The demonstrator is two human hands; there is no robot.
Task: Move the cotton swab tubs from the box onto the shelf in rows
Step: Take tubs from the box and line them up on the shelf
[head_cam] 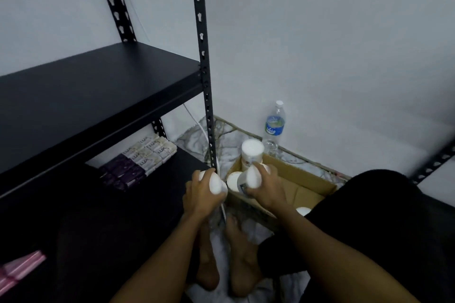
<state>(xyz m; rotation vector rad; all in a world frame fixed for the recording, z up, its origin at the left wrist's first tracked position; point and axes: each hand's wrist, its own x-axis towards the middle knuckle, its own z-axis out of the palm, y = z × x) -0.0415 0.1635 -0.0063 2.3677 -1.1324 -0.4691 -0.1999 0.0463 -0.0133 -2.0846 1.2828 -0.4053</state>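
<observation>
The black shelf (98, 86) fills my left side, its upper board bare and wide, well above and to the left of both hands; the lower level behind carries stacked soap boxes (145, 155) toward the back. To my right on the floor sits the cardboard box (307, 179), open-topped, just beside the shelf's front upright post (205, 81). That post stands between box and shelf, so I judge any tub has to travel left and up, passing in front of the post, to reach the board. My left hand (202, 194) is the nearer one to the shelf; it hangs just left of the box's edge, fingers wrapped around a white cotton swab tub (216, 183) that lies tilted, long axis pointing up and away from me. My right hand (268, 189) sits over the near corner of the box, fingers curled round a second tub (253, 177), also tilted, lid end toward me. Inside the box I note a standing tub (252, 152) upright at the far corner, another lid (234, 179) just beside my right hand's tub, and one more tub (303, 211) near my knee. A water bottle (274, 125) stands against the wall behind the box.
</observation>
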